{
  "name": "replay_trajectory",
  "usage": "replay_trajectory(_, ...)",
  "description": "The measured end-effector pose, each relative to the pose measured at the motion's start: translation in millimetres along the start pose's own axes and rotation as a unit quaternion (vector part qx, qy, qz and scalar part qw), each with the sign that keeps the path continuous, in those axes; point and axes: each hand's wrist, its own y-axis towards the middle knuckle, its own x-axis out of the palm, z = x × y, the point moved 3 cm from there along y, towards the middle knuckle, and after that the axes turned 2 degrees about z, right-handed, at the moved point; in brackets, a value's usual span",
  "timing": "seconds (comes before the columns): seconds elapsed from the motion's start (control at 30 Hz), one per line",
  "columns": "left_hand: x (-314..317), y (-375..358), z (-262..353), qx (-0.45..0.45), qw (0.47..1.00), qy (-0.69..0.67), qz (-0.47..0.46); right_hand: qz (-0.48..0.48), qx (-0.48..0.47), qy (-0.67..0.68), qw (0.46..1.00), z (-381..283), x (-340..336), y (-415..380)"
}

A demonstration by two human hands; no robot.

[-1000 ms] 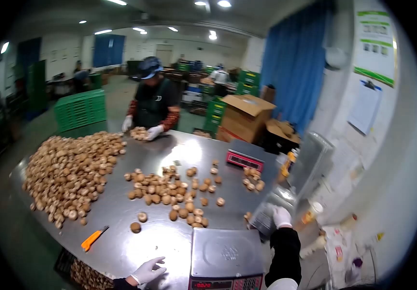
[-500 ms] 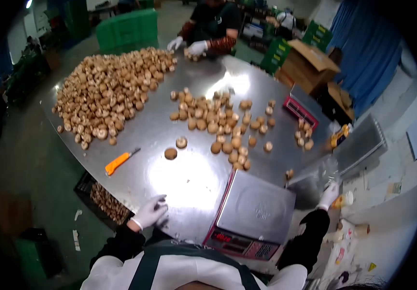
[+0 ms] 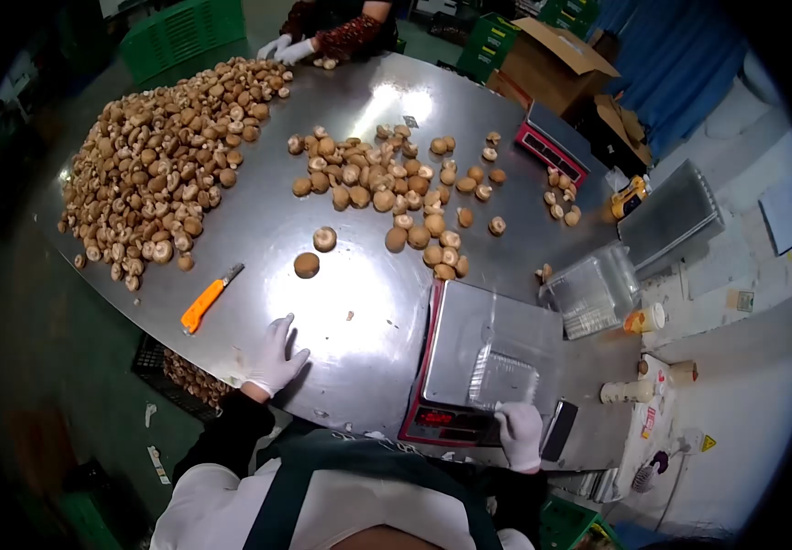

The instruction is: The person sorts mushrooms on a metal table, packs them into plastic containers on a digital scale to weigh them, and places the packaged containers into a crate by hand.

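My right hand (image 3: 519,436), in a white glove, pinches the near edge of a clear plastic tray (image 3: 503,378) on the platform of a red-edged weighing scale (image 3: 471,316). My gloved left hand (image 3: 276,363) is open at the near table edge, fingers apart and holding nothing. Beyond it lie an orange utility knife (image 3: 206,303) with its blade out and two mushrooms, one cap up (image 3: 307,265) and one stem up (image 3: 324,239). Loose mushrooms (image 3: 382,174) are scattered across the middle of the metal table (image 3: 359,362), with a large mushroom pile (image 3: 153,165) at the left.
Stacked clear trays (image 3: 593,293), a paper cup (image 3: 645,318) and a dark phone (image 3: 558,431) lie right of the scale. A second scale (image 3: 553,145) stands farther back. A co-worker's gloved hands (image 3: 288,49) are at the far edge. A black crate of mushrooms (image 3: 189,376) sits below the left edge.
My right hand has come from the stacked trays at the right to the scale, bringing a clear tray onto it. My left hand remains open near the table edge. The view has tilted downward.
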Motion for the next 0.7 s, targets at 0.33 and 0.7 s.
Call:
replay_trajectory(0.33, 5, 145, 6, 0.09, 0.971, 0.207, 0.08, 0.103, 0.145, 0.113, 0.978, -93, 12, 45)
replay_trajectory(0.7, 31, 244, 8, 0.078, 0.976, 0.169, -0.112, -0.07, 0.148, -0.037, 0.986, -75, 182, 236)
